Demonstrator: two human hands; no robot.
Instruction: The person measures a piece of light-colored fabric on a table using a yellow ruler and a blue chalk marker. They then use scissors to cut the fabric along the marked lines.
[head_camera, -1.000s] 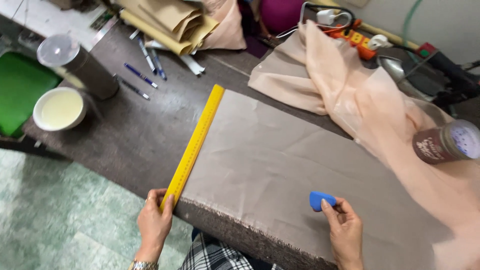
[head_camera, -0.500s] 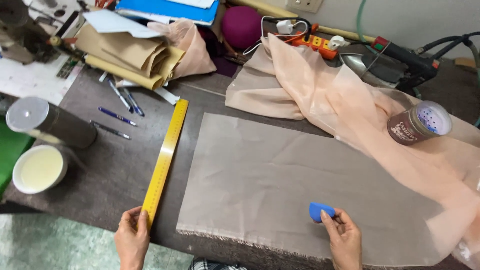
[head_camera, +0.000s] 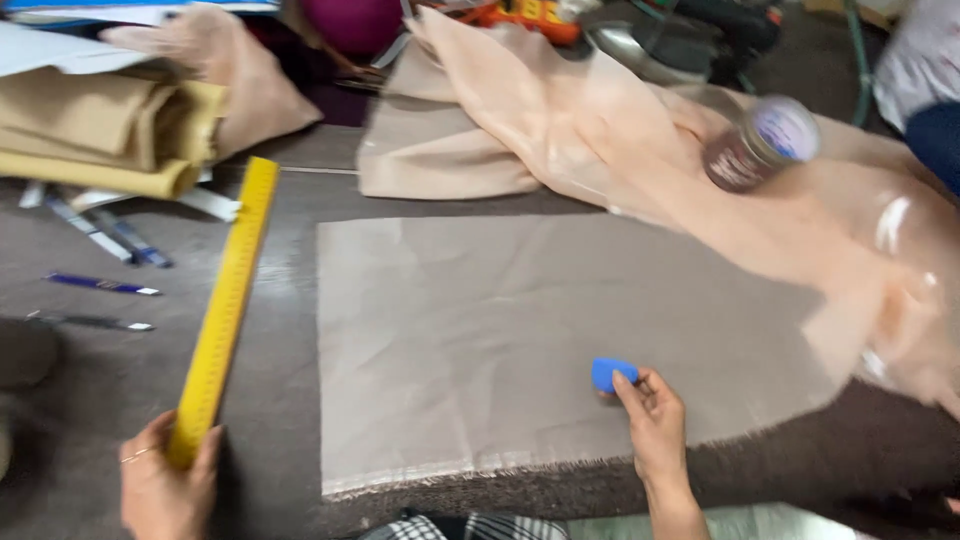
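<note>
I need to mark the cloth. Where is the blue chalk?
In the head view, the blue chalk is pinched in the right hand, on the flat grey cloth.

table (head_camera: 120, 370) | flat cloth (head_camera: 500, 330) | ruler (head_camera: 225, 310) | pens (head_camera: 100, 285)

Both forearms are bare, with no sleeves in view. The left hand (head_camera: 165, 480) carries a thin ring on one finger; the right hand (head_camera: 655, 425) wears no visible jewellery. At the bottom edge, between the arms, shows a black-and-white checked garment (head_camera: 465, 527), partly cut off by the frame.
</note>
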